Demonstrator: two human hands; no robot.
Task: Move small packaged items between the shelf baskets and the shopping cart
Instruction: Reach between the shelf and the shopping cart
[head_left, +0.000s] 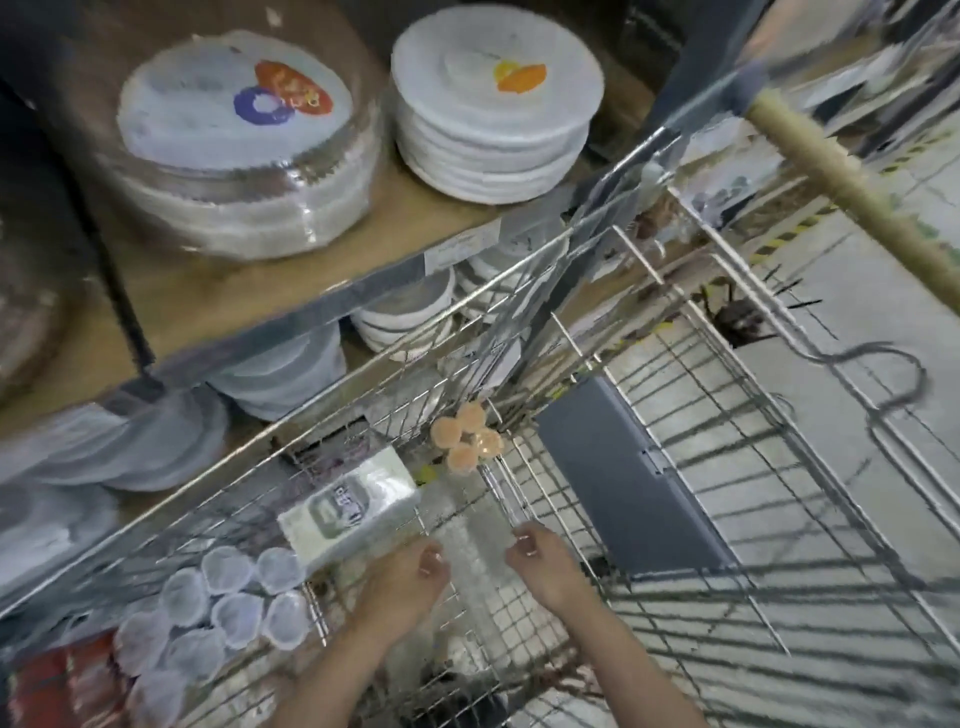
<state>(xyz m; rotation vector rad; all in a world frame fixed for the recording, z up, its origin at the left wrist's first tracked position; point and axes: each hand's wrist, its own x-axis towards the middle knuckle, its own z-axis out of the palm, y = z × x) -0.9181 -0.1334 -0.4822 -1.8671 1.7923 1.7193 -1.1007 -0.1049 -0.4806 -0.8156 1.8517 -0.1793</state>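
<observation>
At the lower centre of the frame the left hand and the right hand sit side by side inside the shopping cart. Their fingers are curled inward onto the two long edges of a clear plastic packet; the blur leaves it unclear how firmly they pinch it. The packet's long axis runs from the hands toward the upper part of the frame, pointing at a cluster of orange round items lying on the cart's wire floor. Just left of the left hand lies a white wrapped pack, tilted toward the upper right. Further lower left sits a bundle of clear lidded cups. Stacked plates fill the shelf in the upper left.
</observation>
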